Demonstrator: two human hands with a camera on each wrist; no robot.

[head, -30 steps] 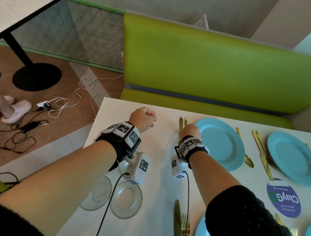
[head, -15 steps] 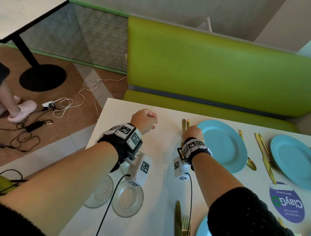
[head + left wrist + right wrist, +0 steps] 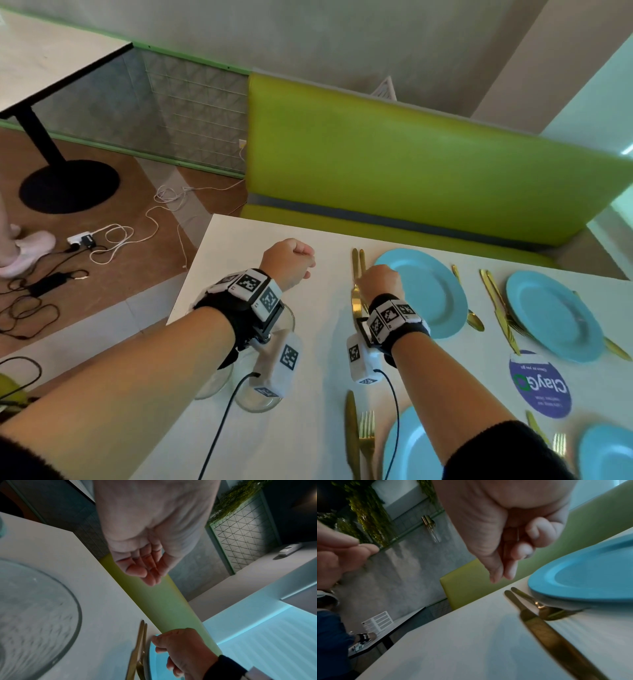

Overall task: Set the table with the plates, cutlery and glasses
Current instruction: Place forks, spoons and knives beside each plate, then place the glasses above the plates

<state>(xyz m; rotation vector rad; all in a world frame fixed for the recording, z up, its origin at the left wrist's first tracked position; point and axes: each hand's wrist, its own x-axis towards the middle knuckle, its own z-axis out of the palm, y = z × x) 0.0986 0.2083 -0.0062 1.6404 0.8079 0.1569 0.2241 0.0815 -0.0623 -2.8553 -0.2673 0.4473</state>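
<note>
A gold knife and fork lie side by side just left of a blue plate at the far end of the white table. My right hand hovers over them with fingers curled, thumb and forefinger tips together, holding nothing. In the right wrist view the right hand is clear above the knife, and the fork runs partly under the plate rim. My left hand is an empty fist to the left; the left wrist view shows its fingers curled.
Two clear glasses stand under my left forearm near the table's left edge; one glass fills the left wrist view. More blue plates with gold cutlery lie right and near. A green bench runs behind the table.
The head camera has tilted up a little. My right hand has lifted slightly off the knife and fork, which stay on the table. The left fist has hardly moved.
</note>
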